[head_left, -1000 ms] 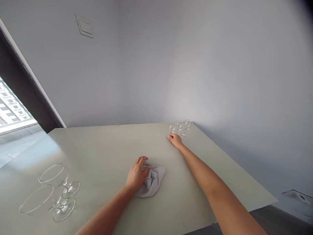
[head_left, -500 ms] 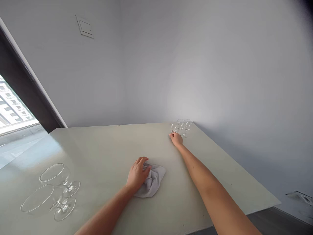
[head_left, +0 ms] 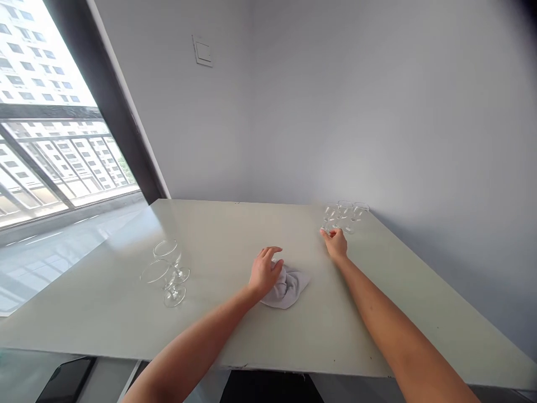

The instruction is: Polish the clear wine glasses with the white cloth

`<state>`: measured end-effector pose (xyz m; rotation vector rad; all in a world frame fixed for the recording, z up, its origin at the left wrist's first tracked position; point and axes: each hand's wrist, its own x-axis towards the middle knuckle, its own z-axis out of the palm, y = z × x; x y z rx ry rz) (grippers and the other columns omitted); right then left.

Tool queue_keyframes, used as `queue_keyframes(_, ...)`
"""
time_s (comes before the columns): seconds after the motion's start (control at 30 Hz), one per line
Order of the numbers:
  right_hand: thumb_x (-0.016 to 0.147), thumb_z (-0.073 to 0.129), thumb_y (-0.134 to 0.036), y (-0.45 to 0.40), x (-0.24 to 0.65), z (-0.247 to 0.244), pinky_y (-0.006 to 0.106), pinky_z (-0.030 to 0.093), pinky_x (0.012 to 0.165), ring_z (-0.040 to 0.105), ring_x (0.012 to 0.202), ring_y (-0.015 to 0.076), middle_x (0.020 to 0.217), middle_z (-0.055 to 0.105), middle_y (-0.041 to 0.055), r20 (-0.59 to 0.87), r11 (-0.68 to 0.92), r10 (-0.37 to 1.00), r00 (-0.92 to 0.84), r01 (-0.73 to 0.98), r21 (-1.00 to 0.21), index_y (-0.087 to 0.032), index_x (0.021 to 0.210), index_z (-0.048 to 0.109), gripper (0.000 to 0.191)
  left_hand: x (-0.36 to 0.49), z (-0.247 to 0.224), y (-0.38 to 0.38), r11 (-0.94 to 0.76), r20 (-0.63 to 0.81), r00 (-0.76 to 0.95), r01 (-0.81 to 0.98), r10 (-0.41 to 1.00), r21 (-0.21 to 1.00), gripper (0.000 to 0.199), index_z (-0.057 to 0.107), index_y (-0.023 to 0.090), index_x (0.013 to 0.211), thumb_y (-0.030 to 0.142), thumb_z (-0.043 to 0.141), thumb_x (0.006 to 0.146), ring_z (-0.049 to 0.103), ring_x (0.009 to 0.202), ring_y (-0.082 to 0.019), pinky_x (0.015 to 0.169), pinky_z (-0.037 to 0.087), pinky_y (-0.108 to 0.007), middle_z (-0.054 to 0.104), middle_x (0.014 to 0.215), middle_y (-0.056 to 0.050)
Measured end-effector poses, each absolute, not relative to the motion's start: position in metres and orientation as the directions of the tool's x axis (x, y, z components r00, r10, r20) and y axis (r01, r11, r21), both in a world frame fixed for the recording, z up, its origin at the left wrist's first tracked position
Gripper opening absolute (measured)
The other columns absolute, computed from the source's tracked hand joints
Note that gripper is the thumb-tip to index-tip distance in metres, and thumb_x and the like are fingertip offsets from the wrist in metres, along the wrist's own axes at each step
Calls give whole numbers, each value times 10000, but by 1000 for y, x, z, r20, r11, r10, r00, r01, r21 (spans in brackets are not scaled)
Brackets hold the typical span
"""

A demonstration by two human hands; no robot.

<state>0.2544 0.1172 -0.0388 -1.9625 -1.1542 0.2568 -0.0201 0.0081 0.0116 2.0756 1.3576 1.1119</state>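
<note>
head: crumpled cloth (head_left: 291,288), stemmed glasses (head_left: 344,210)

The pale surface (head_left: 235,229) carries a crumpled light-grey cloth (head_left: 289,286) near its middle, two stemmed glasses (head_left: 175,295) toward nine o'clock, and a cluster of glasses (head_left: 344,209), apparently three, between one and two o'clock.

Daylight pours in through the window (head_left: 50,148) on the left, where the buildings outside are washed out nearly to white. A pale glare lies on the left end of the tabletop (head_left: 235,235). The wall (head_left: 335,101) is evenly lit in its middle and dims toward the lower right. Shadows are faint. The 3 far glasses (head_left: 345,211) look soft and thin. Wide-angle stretch tilts the window frame (head_left: 112,101), and 1 dark smudge fills the top right corner.
</note>
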Motion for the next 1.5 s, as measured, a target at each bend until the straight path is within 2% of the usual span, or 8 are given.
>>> queue_keyframes(0.23, 649, 522, -490, 101, 253, -42, 268, 360, 585, 523, 646, 164, 752, 559, 22, 243, -182, 803, 544, 613, -769, -196, 808, 451, 342, -27, 42, -38, -550, 537, 197, 532, 820, 643, 220, 517, 234, 995, 252, 374, 829, 503, 1003, -194, 867, 415, -379, 558, 1044, -70)
queue_keyframes(0.33, 649, 521, -473, 96, 252, -42, 271, 369, 584, 527, 647, 165, 760, 562, 25, 255, -158, 805, 536, 608, -778, -196, 794, 453, 319, -62, 34, -61, -360, 654, -198, 703, 730, 614, 300, 415, 236, 1093, 332, 412, 809, 439, 1090, -252, 895, 380, -459, 454, 1138, -120)
queue_keyframes(0.47, 654, 509, -460, 90, 251, -42, 272, 377, 574, 530, 628, 162, 749, 571, 28, 268, -122, 817, 511, 607, -785, -193, 786, 469, 301, -131, 19, -81, -194, 768, -583, 748, 265, 634, 669, 85, 215, 1270, 460, 453, 767, 304, 1212, -283, 963, 311, -485, 187, 1320, -158)
queue_keyframes(0.53, 651, 505, -453, 89, 251, -42, 277, 379, 579, 529, 628, 164, 743, 573, 30, 272, -115, 820, 503, 610, -784, -192, 775, 472, 291, -165, 12, -87, -68, 700, -625, 727, 345, 683, 764, 88, 213, 1299, 477, 522, 728, 242, 1255, -286, 996, 281, -465, 192, 1352, -147)
queue_keyframes(0.67, 634, 515, -432, 91, 251, -42, 293, 376, 593, 524, 633, 177, 728, 572, 35, 276, -119, 820, 502, 621, -775, -192, 751, 468, 271, -213, 0, -87, 197, 245, -661, 520, 709, 831, 846, 127, 243, 1341, 490, 587, 676, 304, 1243, -294, 999, 284, -449, 325, 1351, -113)
queue_keyframes(0.83, 646, 500, -413, 91, 252, -44, 295, 377, 611, 522, 641, 177, 739, 577, 43, 297, -101, 820, 489, 634, -766, -193, 757, 468, 248, -239, -3, -58, 246, 23, -544, 416, 839, 875, 727, 277, 320, 1286, 425, 627, 657, 474, 1117, -247, 949, 348, -417, 451, 1283, -54)
queue_keyframes(1.27, 699, 461, -365, 75, 234, -41, 276, 401, 634, 506, 647, 152, 813, 578, 42, 388, 32, 844, 371, 687, -726, -196, 794, 487, 195, -232, -14, 16, 220, 57, -537, 437, 842, 872, 608, 344, 318, 1240, 388, 583, 685, 548, 972, -202, 820, 430, -339, 527, 1190, -36)
queue_keyframes(1.5, 791, 430, -365, 31, 165, -14, 276, 438, 666, 505, 651, 151, 756, 565, 35, 444, 328, 895, 27, 634, -700, -214, 800, 486, 162, -217, -7, 38, 268, 20, -528, 463, 849, 845, 595, 341, 284, 1224, 357, 573, 682, 528, 999, -227, 825, 423, -358, 494, 1218, -64)
